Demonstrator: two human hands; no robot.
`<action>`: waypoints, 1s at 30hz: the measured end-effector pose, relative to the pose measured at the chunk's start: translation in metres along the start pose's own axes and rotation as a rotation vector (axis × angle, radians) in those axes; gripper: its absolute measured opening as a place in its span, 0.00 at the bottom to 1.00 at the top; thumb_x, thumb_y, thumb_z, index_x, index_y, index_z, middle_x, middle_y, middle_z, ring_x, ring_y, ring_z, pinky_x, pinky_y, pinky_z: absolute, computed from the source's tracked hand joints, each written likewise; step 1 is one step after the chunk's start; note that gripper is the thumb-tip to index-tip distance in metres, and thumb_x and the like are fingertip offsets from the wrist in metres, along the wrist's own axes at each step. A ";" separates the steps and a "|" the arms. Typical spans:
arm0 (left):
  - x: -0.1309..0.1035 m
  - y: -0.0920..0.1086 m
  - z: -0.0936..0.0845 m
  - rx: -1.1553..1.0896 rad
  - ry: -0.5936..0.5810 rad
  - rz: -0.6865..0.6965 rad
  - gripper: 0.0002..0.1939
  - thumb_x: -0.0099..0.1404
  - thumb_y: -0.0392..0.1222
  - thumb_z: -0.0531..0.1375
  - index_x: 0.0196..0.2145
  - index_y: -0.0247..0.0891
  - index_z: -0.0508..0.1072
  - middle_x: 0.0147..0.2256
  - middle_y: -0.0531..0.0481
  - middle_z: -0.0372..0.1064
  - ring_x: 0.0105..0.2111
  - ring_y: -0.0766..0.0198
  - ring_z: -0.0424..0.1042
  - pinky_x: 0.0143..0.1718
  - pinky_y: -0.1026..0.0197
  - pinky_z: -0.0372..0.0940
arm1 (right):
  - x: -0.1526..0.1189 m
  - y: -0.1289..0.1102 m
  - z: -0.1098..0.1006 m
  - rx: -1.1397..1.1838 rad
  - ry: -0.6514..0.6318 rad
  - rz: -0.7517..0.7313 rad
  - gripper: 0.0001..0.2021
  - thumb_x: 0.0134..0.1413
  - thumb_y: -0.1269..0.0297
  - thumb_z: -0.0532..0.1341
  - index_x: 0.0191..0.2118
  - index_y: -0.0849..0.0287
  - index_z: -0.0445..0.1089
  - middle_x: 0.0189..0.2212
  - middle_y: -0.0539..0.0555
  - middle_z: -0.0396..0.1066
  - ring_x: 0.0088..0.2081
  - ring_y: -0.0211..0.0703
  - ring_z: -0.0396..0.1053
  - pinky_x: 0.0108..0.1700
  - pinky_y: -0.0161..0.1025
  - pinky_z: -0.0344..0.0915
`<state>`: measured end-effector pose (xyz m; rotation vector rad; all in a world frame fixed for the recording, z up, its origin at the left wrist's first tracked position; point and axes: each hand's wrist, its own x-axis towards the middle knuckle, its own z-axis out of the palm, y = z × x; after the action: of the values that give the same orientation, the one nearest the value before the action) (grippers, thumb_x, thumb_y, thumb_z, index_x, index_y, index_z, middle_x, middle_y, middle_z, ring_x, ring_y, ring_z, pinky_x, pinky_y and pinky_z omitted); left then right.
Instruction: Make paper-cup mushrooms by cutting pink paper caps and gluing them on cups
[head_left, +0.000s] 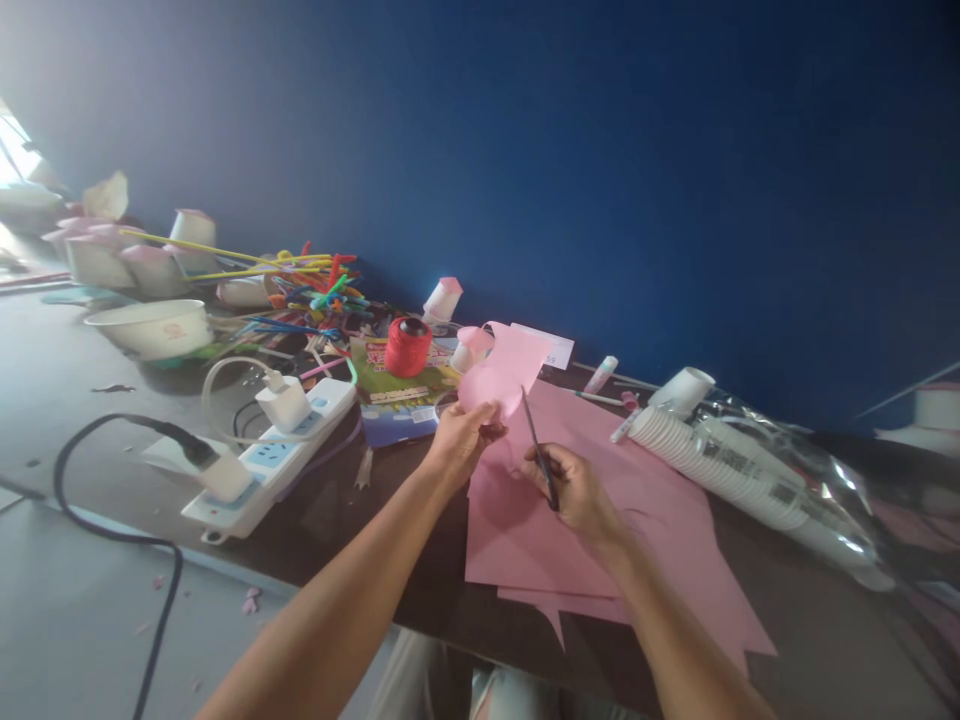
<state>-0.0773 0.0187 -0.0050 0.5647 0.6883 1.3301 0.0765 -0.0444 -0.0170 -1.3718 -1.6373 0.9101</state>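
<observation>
My left hand pinches a piece of pink paper by its lower edge. The paper has a rounded part near my fingers and a wider strip reaching up to the right. My right hand is closed around a pair of dark scissors, its tip touching or just beside the right edge of the rounded part. I cannot tell whether the blades are apart. Beneath both hands lie larger pink sheets, overlapping on the dark table.
A white power strip with plugs and cords stands left. Behind it are a white bowl, coloured pipe cleaners and a red thread spool. A glue stick and stacked paper cups in clear plastic lie right. A blue wall closes the back.
</observation>
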 end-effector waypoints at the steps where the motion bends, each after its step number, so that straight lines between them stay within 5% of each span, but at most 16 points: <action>1: 0.000 0.000 0.000 0.013 0.000 0.008 0.11 0.44 0.36 0.67 0.27 0.31 0.70 0.21 0.54 0.66 0.20 0.71 0.65 0.27 0.62 0.66 | 0.000 0.000 0.000 0.012 0.003 0.011 0.14 0.46 0.56 0.62 0.36 0.61 0.68 0.21 0.47 0.60 0.22 0.32 0.55 0.23 0.30 0.54; 10: -0.001 -0.003 0.001 0.130 0.014 0.020 0.10 0.44 0.37 0.66 0.23 0.32 0.69 0.19 0.55 0.63 0.18 0.73 0.63 0.25 0.63 0.65 | 0.000 -0.005 0.000 0.135 -0.034 0.099 0.15 0.46 0.56 0.63 0.36 0.60 0.66 0.18 0.44 0.59 0.18 0.30 0.53 0.20 0.29 0.52; 30: -0.008 -0.013 0.004 0.236 0.040 -0.072 0.13 0.48 0.40 0.65 0.23 0.32 0.64 0.18 0.54 0.63 0.18 0.69 0.67 0.29 0.59 0.69 | 0.003 0.001 0.001 0.099 0.015 -0.017 0.14 0.51 0.53 0.59 0.36 0.60 0.64 0.18 0.46 0.60 0.21 0.33 0.57 0.22 0.31 0.55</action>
<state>-0.0668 0.0091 -0.0105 0.6971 0.8980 1.2033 0.0758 -0.0411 -0.0180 -1.2922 -1.5694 0.9566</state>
